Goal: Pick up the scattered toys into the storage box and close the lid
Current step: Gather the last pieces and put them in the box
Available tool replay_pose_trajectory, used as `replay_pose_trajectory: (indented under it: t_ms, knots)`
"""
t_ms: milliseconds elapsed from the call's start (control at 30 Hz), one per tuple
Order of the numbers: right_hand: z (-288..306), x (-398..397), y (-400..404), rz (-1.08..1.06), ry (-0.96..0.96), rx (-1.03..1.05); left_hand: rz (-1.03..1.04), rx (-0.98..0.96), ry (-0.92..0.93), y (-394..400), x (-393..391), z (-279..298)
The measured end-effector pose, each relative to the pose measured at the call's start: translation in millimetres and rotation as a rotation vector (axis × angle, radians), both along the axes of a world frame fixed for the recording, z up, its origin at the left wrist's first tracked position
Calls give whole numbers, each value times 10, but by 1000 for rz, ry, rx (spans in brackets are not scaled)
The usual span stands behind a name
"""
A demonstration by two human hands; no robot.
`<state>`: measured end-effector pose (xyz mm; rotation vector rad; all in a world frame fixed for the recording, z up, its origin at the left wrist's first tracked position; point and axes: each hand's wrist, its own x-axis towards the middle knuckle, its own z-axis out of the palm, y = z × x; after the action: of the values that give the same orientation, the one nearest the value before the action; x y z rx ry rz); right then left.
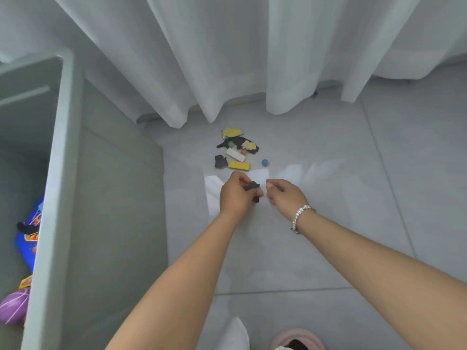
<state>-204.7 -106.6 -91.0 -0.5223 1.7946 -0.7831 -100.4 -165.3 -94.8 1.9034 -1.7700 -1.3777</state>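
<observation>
My left hand (pixel 235 194) is closed around dark flat toy pieces (pixel 252 186) just above the floor. My right hand (pixel 284 194), with a bead bracelet on its wrist, hovers beside it, fingers curled, nothing visible in them. Just beyond both hands lies a scatter of toys: a yellow block (pixel 239 165), a white block (pixel 235 154), a dark flat piece (pixel 220 162), a black shaped piece (pixel 238 143), a yellow flat shape (pixel 231 132) and a small blue ball (pixel 264 162). The grey storage box (pixel 54 173) stands open at the left with several toys inside.
White curtains (pixel 227 59) hang to the floor behind the toys. Inside the box lie a blue printed toy (pixel 31 233) and a purple ball (pixel 14 308). A pink slipper (pixel 298 341) shows at the bottom edge. Pale floor tiles (pixel 353 198) spread to the right.
</observation>
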Motion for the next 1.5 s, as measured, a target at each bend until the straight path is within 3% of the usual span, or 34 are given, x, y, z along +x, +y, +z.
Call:
replay_pose_trajectory:
  t_ms: [133,233,367,500,567,733,833,1100,1300,1500]
  knots:
    - [-30,-59,-107,-70,-274,-27,155,152,281,-58,-4,105]
    - [-28,-78,-206,-91,-430,-32,60,19,191,-126,-38,138]
    - [-106,-107,-397,-121,-181,-31,-30,-325,-93,-443,30,66]
    - [-114,-151,-509,8,208,-80,-500,-319,-403,-747,55,25]
    - [-117,-199,-556,24,286,-138,-675,-304,-457,-891,21,44]
    - [-183,-271,-667,211,378,-153,-869,-252,-514,-1128,-45,94]
    - [-223,-295,-736,211,441,-151,-903,-284,-561,-1171,-76,112]
    - [-233,-318,-761,220,510,-160,-894,-348,-495,-1167,-116,89]
    - [-232,-321,-743,383,588,-173,-599,-274,-193,-1003,49,12]
    - [-252,-310,-754,478,636,-258,-410,-270,-43,-912,147,-74]
